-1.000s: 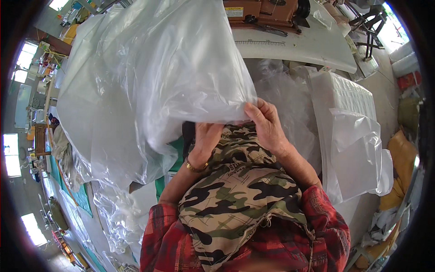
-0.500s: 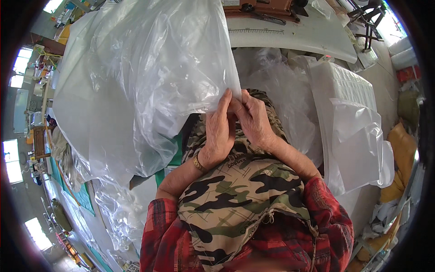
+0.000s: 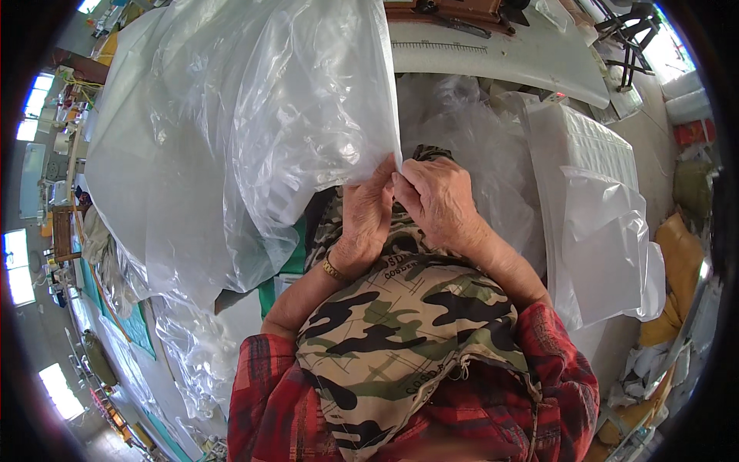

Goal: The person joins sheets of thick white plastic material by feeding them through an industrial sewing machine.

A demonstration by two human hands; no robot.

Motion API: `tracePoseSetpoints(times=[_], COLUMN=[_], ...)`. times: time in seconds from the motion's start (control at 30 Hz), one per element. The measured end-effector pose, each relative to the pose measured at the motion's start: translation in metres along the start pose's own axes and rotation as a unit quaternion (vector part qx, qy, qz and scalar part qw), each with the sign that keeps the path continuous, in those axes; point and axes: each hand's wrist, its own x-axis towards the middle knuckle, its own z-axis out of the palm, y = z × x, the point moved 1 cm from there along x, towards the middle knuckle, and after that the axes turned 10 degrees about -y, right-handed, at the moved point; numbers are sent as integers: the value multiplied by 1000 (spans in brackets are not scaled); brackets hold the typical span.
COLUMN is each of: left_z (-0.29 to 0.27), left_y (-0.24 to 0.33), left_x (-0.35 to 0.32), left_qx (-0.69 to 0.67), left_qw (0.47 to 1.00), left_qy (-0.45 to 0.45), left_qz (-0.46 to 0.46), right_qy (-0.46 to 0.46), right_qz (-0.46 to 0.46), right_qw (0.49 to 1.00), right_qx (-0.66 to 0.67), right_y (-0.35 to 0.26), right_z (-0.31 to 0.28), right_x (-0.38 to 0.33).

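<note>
A large clear plastic sheet [image 3: 239,131] hangs in front of me and fills the upper left. My left hand [image 3: 368,219] and my right hand [image 3: 437,202] are side by side, both pinching the sheet's lower right edge. A gold bracelet [image 3: 332,269] is on my left wrist. A camouflage cloth [image 3: 400,339] lies over my chest below both hands. My sleeves are red plaid.
A stack of white sheets wrapped in plastic [image 3: 593,200] stands at the right. A long white table with a ruler edge [image 3: 500,54] runs across the top. Crumpled clear plastic [image 3: 462,115] lies behind my hands. Yellow material [image 3: 677,285] sits at the far right.
My hands have come together and risen a little along the sheet's edge. A second ago the right hand alone held the edge while the left was lower.
</note>
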Motion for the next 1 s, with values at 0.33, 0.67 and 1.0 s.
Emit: tracePoseSetpoints(times=[0.33,0.67,1.0], left_z=[-12,-9,5], left_y=[0,5,17], left_x=[-4,-2,-15], left_qx=[39,5,79], left_qw=[996,998,980], left_qy=[-60,-57,-99], left_qz=[55,29,-153], right_qy=[-194,-175,-153], right_qz=[-113,-252,61], right_qw=[922,837,873], right_qx=[-314,-453,458], right_y=[-8,-3,56], right_z=[-22,-31,11], right_x=[17,25,44])
